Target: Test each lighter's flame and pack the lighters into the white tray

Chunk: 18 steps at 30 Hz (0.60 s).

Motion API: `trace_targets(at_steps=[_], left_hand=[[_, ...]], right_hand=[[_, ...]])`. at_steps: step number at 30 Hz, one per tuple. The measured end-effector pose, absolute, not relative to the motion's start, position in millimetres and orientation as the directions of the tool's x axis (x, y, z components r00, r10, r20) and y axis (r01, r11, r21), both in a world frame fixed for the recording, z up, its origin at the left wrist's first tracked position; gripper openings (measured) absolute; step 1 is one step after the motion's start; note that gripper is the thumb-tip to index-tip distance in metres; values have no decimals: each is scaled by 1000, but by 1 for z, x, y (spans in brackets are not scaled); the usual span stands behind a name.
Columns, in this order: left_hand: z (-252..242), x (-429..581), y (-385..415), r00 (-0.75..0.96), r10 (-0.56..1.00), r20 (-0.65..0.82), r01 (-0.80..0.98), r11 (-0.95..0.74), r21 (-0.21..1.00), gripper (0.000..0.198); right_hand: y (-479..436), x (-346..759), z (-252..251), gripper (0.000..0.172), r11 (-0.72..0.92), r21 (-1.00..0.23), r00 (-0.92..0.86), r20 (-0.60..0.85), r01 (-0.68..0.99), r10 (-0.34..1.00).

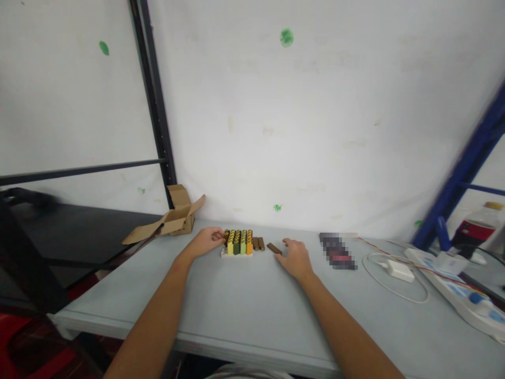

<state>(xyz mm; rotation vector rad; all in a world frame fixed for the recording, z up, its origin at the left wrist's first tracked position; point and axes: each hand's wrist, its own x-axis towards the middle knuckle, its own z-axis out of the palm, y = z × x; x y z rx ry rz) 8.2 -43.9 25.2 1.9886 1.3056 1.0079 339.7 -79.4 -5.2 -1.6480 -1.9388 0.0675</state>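
Observation:
A small white tray (236, 255) holds upright rows of what look like lighters (237, 245), yellow, dark green, light green and orange, with dark-and-gold patterned tops. At its left side my left hand (205, 241) has its fingers curled against a brown lighter (226, 237), partly hidden by the fingertips. Two more brown lighters (258, 243) lie side by side just right of the tray. Farther right, a single brown lighter (274, 248) lies slanted on the table. My right hand (295, 257) is open beside it, thumb at its near end and fingers apart.
An open cardboard box (181, 218) stands at the back left of the grey table (252, 305). On the right lie a pixelated dark item (338, 251), a white adapter with cable (400, 270) and a power strip (453, 289). A bottle (477, 226) stands behind the blue post (457, 184).

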Motion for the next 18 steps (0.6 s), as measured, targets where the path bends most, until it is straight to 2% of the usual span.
trace_targets(at_steps=[2, 7, 11, 14, 18], left_hand=[[23, 5, -43, 234, 931, 281, 517, -364, 775, 22], [12, -3, -35, 91, 952, 294, 553, -294, 780, 23], [3, -6, -27, 51, 954, 297, 556, -274, 784, 22], [0, -8, -24, 40, 947, 318, 564, -285, 775, 24], [-3, -8, -20, 43, 945, 324, 564, -291, 773, 25]], right_hand=[[-77, 343, -9, 35, 224, -412, -56, 382, 883, 923], [-70, 344, -15, 19, 237, -467, -65, 356, 852, 932], [-66, 346, -17, 14, 308, -600, -79, 377, 738, 923], [-64, 348, -16, 14, 349, -691, -31, 428, 634, 903], [-59, 349, -14, 15, 406, -730, 50, 513, 549, 857]])
